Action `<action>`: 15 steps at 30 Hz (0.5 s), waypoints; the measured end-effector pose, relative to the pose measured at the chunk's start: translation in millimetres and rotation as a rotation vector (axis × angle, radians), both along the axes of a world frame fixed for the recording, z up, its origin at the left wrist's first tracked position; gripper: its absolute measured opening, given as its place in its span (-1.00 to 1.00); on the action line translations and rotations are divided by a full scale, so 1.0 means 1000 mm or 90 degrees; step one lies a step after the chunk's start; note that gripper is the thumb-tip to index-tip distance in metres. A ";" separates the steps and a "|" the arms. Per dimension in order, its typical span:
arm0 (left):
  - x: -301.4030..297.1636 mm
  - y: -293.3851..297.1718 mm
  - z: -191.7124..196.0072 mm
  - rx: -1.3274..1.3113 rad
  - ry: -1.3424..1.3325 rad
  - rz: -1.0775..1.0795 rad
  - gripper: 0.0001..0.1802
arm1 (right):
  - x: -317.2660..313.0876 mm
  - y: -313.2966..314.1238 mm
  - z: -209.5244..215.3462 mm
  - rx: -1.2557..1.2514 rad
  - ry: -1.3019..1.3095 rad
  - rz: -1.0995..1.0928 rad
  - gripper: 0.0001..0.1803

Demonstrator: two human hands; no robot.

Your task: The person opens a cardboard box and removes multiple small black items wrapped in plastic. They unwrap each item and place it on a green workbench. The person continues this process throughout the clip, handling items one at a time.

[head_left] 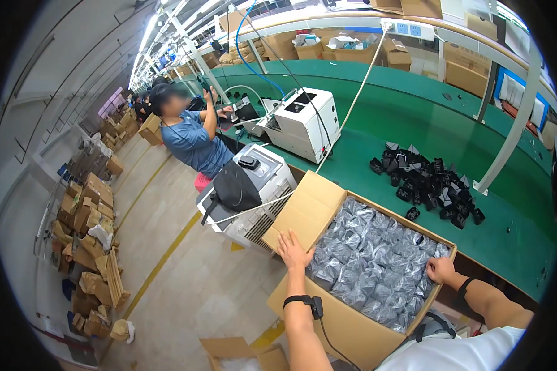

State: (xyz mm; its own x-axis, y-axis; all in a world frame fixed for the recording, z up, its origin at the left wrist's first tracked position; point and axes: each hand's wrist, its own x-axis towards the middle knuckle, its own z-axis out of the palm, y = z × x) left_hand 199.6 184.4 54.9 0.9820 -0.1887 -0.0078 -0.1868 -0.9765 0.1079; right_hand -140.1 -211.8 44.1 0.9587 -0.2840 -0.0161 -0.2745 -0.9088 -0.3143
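Cardboard carton [368, 328], full of bagged pieces [365, 260], sits beside green bench [507, 238]. Left hand [293, 250] spread on open flap [303, 207]; right hand [440, 270] curled at carton's right edge (cannot tell if gripping). Likely step: steadying carton; next move seemingly calls for even flap pressure.

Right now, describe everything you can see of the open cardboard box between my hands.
The brown cardboard box stands open beside the green workbench, filled nearly to the rim with greyish bundles in clear plastic. Its left flap spreads outward under your left hand. Your right hand, fingers curled, is at the right rim; whether it holds on is unclear. The underside is hidden.
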 end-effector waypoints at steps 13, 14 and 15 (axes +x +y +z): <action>-0.011 0.016 -0.023 -0.101 -0.008 -0.054 0.05 | -0.003 0.001 0.010 0.018 0.068 0.002 -0.85; -0.014 0.015 -0.023 -0.095 -0.018 -0.050 0.03 | -0.004 -0.001 0.010 0.014 0.079 0.006 -0.86; -0.017 0.013 -0.018 -0.090 -0.028 -0.048 0.01 | -0.006 -0.003 0.011 0.010 0.091 0.007 -0.86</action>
